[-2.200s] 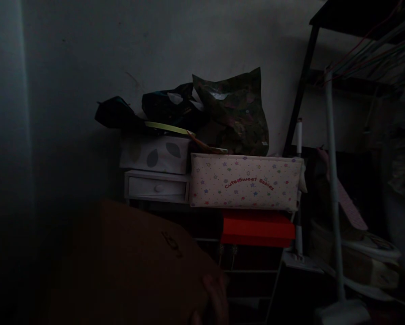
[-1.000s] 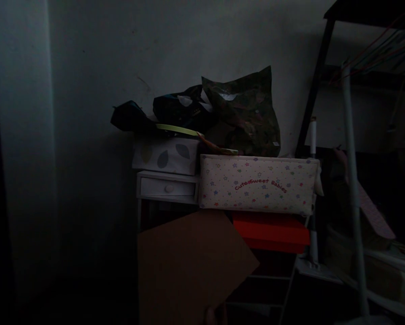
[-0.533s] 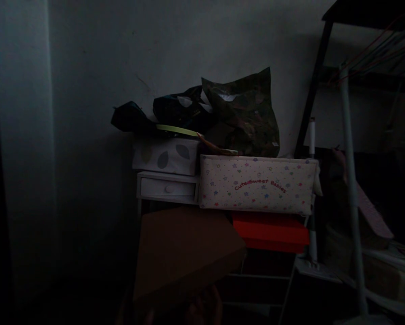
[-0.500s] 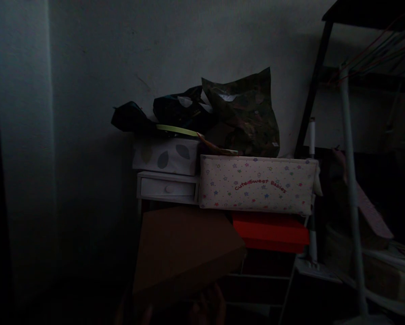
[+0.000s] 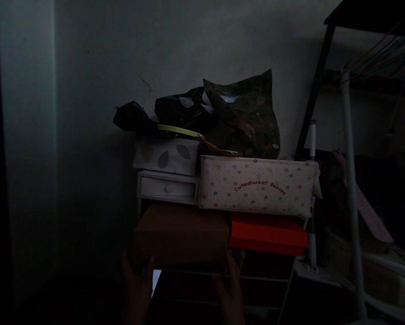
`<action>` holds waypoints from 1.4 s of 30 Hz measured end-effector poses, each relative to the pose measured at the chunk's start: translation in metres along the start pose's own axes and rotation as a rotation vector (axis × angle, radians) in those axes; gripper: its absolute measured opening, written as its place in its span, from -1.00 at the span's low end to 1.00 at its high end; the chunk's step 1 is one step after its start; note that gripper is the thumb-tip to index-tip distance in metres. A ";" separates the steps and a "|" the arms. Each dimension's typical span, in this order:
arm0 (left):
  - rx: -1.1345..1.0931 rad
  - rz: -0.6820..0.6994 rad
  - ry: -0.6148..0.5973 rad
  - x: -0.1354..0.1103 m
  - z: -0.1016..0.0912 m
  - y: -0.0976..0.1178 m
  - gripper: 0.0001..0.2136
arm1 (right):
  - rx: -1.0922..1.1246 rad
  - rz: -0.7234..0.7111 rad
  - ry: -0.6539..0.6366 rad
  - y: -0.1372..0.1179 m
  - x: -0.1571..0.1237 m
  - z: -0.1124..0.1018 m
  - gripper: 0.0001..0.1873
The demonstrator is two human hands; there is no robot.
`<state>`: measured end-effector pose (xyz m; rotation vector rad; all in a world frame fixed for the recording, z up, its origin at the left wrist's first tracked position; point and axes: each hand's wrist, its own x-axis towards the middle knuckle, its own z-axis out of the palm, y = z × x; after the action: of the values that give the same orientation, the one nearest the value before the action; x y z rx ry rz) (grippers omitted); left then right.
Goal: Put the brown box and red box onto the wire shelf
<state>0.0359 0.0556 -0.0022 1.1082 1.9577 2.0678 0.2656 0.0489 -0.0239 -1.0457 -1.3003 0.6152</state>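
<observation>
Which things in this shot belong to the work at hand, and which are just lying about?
At hand: left hand, right hand, brown cardboard box.

Lying about: red box, star-print "Cute Sweet Babies" box, white drawer unit, dark patterned plastic bag.

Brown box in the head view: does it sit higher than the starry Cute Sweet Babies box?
No, the brown box sits below the starry Cute Sweet Babies box, beside the red box.

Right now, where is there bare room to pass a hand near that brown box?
Below the brown box, between your left hand and right hand, the wire rack shows open. Crowded: the box's right side against the red box, its top under the white drawer unit.
</observation>
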 end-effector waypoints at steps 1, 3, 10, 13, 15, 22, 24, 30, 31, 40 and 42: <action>0.079 0.059 0.007 0.000 0.003 0.001 -0.20 | -0.038 -0.024 -0.005 0.001 0.001 0.001 -0.34; 0.198 0.143 -0.013 -0.002 0.007 0.003 -0.18 | -0.113 -0.066 0.000 0.003 0.003 0.001 -0.33; 0.297 0.281 -0.138 0.003 0.022 -0.001 -0.22 | -0.196 -0.093 -0.102 0.002 0.010 0.002 -0.30; 0.275 0.274 -0.170 0.013 0.026 -0.001 -0.26 | -0.201 -0.080 -0.147 0.001 0.011 0.001 -0.27; 0.255 0.281 -0.186 0.020 0.029 -0.001 -0.26 | -0.208 -0.075 -0.171 0.001 0.012 0.000 -0.26; 0.257 0.256 -0.290 0.026 0.038 -0.003 -0.26 | -0.268 -0.055 -0.215 0.007 0.025 0.001 -0.18; 0.240 0.257 -0.301 0.025 0.040 -0.002 -0.25 | -0.269 -0.067 -0.216 0.011 0.029 0.001 -0.17; 0.230 0.223 -0.385 0.020 0.042 0.000 -0.25 | -0.229 -0.113 -0.246 0.015 0.034 -0.003 -0.15; 0.232 0.220 -0.389 0.020 0.042 0.001 -0.25 | -0.225 -0.106 -0.247 0.014 0.034 -0.004 -0.15; 0.301 0.216 -0.375 0.017 0.040 0.006 -0.29 | -0.186 -0.090 -0.292 0.001 0.031 -0.016 -0.22; 0.310 0.239 -0.362 0.017 0.039 0.007 -0.29 | -0.199 -0.127 -0.278 0.002 0.027 -0.019 -0.24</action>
<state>0.0479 0.0959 0.0077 1.7143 2.0795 1.5334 0.2894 0.0679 -0.0115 -1.0546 -1.6854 0.5566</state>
